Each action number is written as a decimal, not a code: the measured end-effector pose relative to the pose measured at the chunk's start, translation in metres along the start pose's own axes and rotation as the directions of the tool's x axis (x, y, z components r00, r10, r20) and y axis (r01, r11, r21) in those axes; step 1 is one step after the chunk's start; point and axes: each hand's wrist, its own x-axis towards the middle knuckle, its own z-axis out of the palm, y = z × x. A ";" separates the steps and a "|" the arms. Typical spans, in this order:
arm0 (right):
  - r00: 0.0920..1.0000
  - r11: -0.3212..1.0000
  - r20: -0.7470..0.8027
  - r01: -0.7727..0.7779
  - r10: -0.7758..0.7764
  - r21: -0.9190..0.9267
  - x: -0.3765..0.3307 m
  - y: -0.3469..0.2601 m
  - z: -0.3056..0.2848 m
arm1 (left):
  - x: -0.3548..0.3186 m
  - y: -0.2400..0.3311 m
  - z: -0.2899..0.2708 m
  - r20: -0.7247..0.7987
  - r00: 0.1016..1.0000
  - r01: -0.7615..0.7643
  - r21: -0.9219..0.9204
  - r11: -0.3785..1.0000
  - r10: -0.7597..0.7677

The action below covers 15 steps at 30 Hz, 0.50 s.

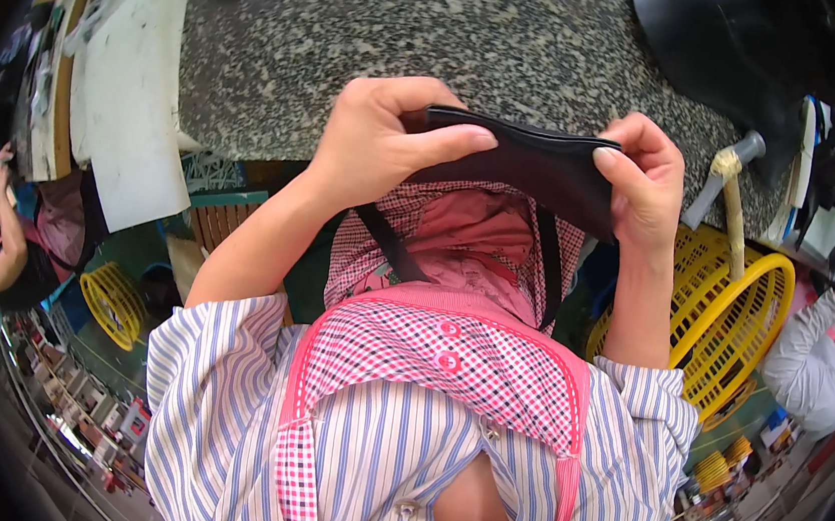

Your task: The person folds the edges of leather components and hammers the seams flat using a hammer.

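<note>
Between my two hands hangs a flat black piece (547,165) that looks like folded leather, its top edge showing more than one layer. My left hand (385,132) pinches its left end, with the thumb on the near face and the fingers behind. At the right end, my right hand (645,177) grips it the same way, thumb at the top corner. The piece is held just off the near edge of the speckled stone worktop (439,42), above my lap. Its lower part and my left fingertips are partly hidden.
A hammer (735,196) lies at the worktop's right edge, handle jutting over a yellow plastic basket (722,330). Black sheets (730,44) lie at the far right. White sheeting (127,92) covers the left side. Other people (816,349) sit at both sides.
</note>
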 end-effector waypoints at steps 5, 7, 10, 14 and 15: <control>1.000 1.000 -0.014 -0.019 0.019 0.001 0.002 0.002 -0.003 | -0.001 0.004 0.003 0.029 0.996 0.087 -0.255 0.963 -0.083; 1.000 1.000 -0.021 -0.006 0.006 -0.016 0.002 0.002 -0.003 | 0.000 0.002 0.003 0.067 0.989 0.144 -0.308 0.940 -0.130; 0.999 1.000 -0.034 -0.012 0.011 -0.012 0.002 0.000 -0.002 | 0.003 0.002 0.003 0.093 0.987 0.159 -0.365 0.917 -0.134; 0.998 0.996 -0.052 0.037 -0.041 -0.082 0.006 -0.002 0.003 | 0.005 0.004 -0.001 0.113 0.985 0.165 -0.362 0.917 -0.133; 0.995 0.986 -0.048 0.077 -0.085 -0.147 0.006 0.000 0.002 | 0.005 0.004 -0.001 0.115 0.985 0.160 -0.363 0.918 -0.126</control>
